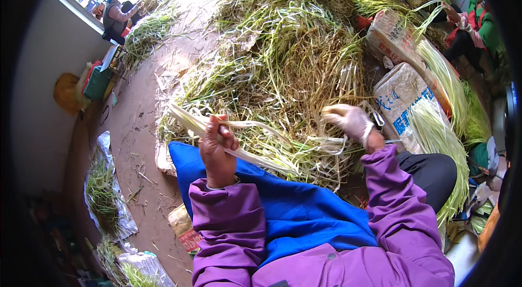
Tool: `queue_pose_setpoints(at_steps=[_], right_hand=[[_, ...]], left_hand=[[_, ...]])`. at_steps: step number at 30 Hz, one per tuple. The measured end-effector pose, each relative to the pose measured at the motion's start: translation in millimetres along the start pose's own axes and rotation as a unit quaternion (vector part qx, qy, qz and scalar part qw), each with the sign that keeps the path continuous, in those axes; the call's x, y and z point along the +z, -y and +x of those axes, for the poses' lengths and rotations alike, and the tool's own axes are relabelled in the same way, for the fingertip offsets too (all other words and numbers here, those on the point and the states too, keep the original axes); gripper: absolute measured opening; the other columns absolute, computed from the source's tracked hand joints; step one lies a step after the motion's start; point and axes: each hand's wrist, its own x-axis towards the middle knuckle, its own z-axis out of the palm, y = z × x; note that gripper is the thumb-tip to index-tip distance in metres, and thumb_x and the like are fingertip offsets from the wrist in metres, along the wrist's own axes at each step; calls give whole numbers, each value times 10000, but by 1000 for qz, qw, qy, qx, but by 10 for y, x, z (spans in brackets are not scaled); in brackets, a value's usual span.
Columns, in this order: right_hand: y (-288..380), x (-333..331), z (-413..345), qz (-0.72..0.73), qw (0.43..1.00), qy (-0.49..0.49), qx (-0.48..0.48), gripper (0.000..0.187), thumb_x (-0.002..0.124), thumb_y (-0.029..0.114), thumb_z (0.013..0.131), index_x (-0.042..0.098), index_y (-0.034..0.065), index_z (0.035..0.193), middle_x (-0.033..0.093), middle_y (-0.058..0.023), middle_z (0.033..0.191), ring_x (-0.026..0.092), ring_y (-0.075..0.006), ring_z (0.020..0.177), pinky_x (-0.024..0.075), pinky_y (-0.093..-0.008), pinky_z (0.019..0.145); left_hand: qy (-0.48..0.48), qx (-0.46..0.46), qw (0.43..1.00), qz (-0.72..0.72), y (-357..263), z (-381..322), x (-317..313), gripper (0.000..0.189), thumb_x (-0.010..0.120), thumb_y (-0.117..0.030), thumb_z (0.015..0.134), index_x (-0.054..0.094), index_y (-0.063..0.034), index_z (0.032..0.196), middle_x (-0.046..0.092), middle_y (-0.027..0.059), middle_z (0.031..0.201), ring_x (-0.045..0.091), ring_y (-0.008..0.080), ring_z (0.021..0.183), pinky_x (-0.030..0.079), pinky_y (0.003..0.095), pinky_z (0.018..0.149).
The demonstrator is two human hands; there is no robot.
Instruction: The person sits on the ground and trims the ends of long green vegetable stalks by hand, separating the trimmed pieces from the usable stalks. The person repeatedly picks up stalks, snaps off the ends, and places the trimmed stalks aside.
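Note:
My bare left hand (218,152) is closed around a small bundle of pale plant stalks (261,158), whose white ends stick out past the fingers to the upper left. The leafy ends trail down to the right over a blue cloth (301,209) on my lap. To the right, my right hand (348,122), in a thin whitish glove, hovers at the edge of a heap of cut green and dried stalks (310,67). Its fingers are bent and blurred; loose pale strands (332,146) hang below it, and whether it grips any is unclear.
White woven sacks (408,99) with printing stand at my right, with long pale-green stalks (440,152) laid over them. One person (118,14) sits at the far left, another (475,30) at the upper right. Plastic sheeting (126,217) with greens lies on the left floor.

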Motion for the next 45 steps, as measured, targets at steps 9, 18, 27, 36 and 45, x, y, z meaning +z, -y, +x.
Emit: queue_pose_setpoints(at_steps=[9,18,27,36,45], right_hand=[[1197,641,123,193,970,115,97,244,611,279,882,671,45,916,657,-88,786,615,-142,673,485,-303,627],[1093,483,54,-116,965,-81,-219,83,655,130,776,660,53,808,566,-116,643,572,-294,579,447,-370,521],[965,551,-96,-94,986,135,-16,320,567,339,895,641,29,869,609,-116,682,637,-253,678,487,-332,574],[933,801,-91,537,815,146,161,253,559,253,918,612,6,906,605,-69,728,606,-142,613,551,-300,551],[796,731,-24,440,880,19,177,213,538,188,922,623,0,871,658,-76,777,625,-141,593,495,-236,534]], left_hand=[[11,-89,993,78,211,-80,93,312,562,-311,926,571,-28,1057,513,-10,651,383,56,471,325,213,423],[9,-211,971,112,503,-119,149,268,636,-288,880,611,-27,934,540,23,640,391,55,444,330,207,395],[10,-226,967,121,590,-105,122,208,614,-214,878,617,-12,927,520,-6,641,372,53,447,315,206,399],[85,-149,967,188,580,-181,215,252,558,-170,897,609,37,1031,572,17,625,400,31,427,303,182,398],[18,-189,967,172,663,-197,216,127,579,-139,866,613,-17,879,571,26,626,389,48,410,311,198,384]])
